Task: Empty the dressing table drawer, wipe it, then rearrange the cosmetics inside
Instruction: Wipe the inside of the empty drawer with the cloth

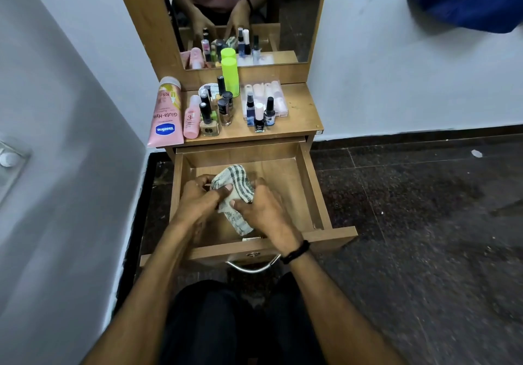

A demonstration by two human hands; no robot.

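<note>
behind the drawer (310, 183), which stands pulled open, cosmetics (215, 110) crowd the tabletop (300, 115). over the drawer floor, left hand (195, 203) and right hand (266, 214) both pinch a bunched striped cloth (236, 183). a small unclear item (252, 239) lies by the drawer's front wall. advice: lift it out, fold the cloth flat, wipe from back wall forward.

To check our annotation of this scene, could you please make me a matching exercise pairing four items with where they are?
1 striped cloth
2 pink tube
3 lime-green bottle
4 clear case

A flat on table top's right
B gripped by left hand and right hand in drawer
C table top's left edge
D upright by mirror

Pairs: 1-B, 2-C, 3-D, 4-A
</note>
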